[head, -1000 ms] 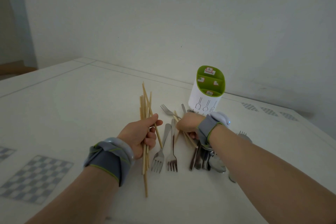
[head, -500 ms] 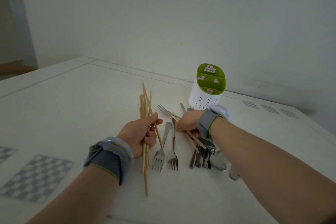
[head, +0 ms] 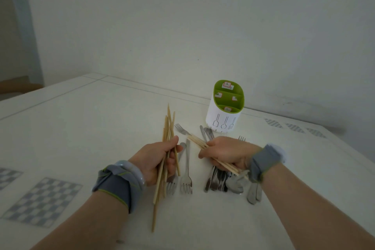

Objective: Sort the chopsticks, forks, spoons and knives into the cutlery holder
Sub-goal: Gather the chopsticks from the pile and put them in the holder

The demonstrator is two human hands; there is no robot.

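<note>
My left hand (head: 156,161) grips a bundle of several wooden chopsticks (head: 168,126), held nearly upright with their ends fanning out above and below the fist. My right hand (head: 225,153) is closed on a few more chopsticks (head: 195,141), which slant from upper left to lower right through the fingers. Two forks (head: 186,172) lie between my hands, tines toward me. A pile of knives and spoons (head: 225,182) lies under my right wrist. The white cutlery holder (head: 222,116) with a green divided top stands upright beyond my right hand.
Another fork (head: 180,129) and a knife (head: 209,133) lie just in front of the holder. The white table (head: 81,128) has blue checkered patches (head: 40,201) at the near left and small ones at the far right. A wall rises close behind the holder.
My right hand has lifted a few chopsticks out of the cutlery pile and drawn back toward me. My left hand keeps its bundle in about the same place.
</note>
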